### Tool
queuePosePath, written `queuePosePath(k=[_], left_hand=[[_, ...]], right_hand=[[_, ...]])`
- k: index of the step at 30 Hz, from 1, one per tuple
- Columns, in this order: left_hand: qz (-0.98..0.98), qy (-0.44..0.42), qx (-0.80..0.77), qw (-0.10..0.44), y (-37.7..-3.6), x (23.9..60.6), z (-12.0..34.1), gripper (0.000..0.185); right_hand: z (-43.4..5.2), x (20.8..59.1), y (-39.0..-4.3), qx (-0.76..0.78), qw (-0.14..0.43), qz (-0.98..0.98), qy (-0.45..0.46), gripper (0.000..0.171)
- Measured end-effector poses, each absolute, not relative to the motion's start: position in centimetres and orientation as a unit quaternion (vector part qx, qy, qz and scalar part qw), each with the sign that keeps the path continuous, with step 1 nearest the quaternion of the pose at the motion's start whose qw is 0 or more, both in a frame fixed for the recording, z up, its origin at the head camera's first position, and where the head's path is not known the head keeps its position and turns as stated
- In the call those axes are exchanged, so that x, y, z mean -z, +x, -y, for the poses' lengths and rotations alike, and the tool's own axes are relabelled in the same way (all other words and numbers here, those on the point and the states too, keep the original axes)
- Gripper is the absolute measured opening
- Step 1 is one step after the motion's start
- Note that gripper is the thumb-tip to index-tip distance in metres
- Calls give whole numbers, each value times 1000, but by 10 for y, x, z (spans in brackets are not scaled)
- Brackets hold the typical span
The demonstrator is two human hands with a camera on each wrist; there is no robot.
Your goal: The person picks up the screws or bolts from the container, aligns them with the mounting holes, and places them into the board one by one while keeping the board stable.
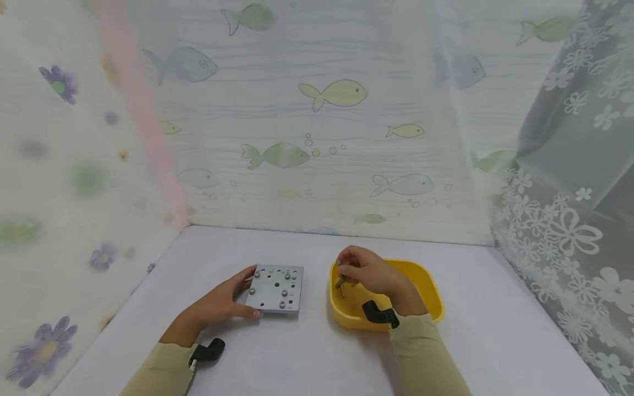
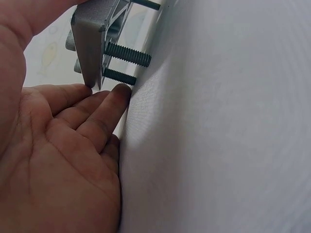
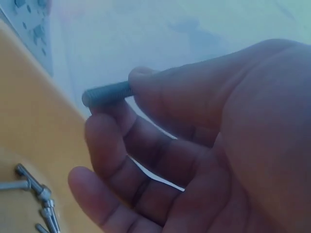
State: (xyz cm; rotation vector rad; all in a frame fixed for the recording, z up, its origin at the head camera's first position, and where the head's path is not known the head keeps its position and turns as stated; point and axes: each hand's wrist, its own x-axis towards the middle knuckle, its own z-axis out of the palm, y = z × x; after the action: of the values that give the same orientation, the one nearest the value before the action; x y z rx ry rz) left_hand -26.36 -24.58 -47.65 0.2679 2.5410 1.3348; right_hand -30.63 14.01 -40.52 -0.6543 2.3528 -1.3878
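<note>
My left hand [image 1: 218,300] grips a square metal plate [image 1: 271,297] at its left side, thumb by the front edge and fingers toward the back corner. Several socket-head bolts [image 1: 284,293] stand in the plate's holes. Beneath it, in the left wrist view, their threaded ends [image 2: 129,54] stick out toward the tabletop. Over the yellow bin [image 1: 438,305], my right hand [image 1: 371,272] pinches a single bolt [image 3: 108,94] between thumb and fingers, its threaded end exposed. More loose bolts [image 3: 44,195] lie in the bin below the fingers.
A white cloth covers the table [image 1: 317,363]. Behind it hangs a curtain [image 1: 277,203] printed with fish. Flowered sheeting [image 1: 74,220] closes the left side, and a lace-patterned sheet [image 1: 574,275] the right. Each wrist wears a small black camera [image 1: 210,350].
</note>
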Motion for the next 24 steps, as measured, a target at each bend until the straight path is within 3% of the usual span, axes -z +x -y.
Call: queuePosePath(k=[9, 24], left_hand=[[-870, 92, -466, 130, -266, 482, 247, 124], [-873, 93, -462, 128, -266, 483, 248, 123]], right_hand=[[-131, 402, -301, 472, 138, -836, -244, 13], [-112, 402, -297, 476, 104, -835, -255, 16]])
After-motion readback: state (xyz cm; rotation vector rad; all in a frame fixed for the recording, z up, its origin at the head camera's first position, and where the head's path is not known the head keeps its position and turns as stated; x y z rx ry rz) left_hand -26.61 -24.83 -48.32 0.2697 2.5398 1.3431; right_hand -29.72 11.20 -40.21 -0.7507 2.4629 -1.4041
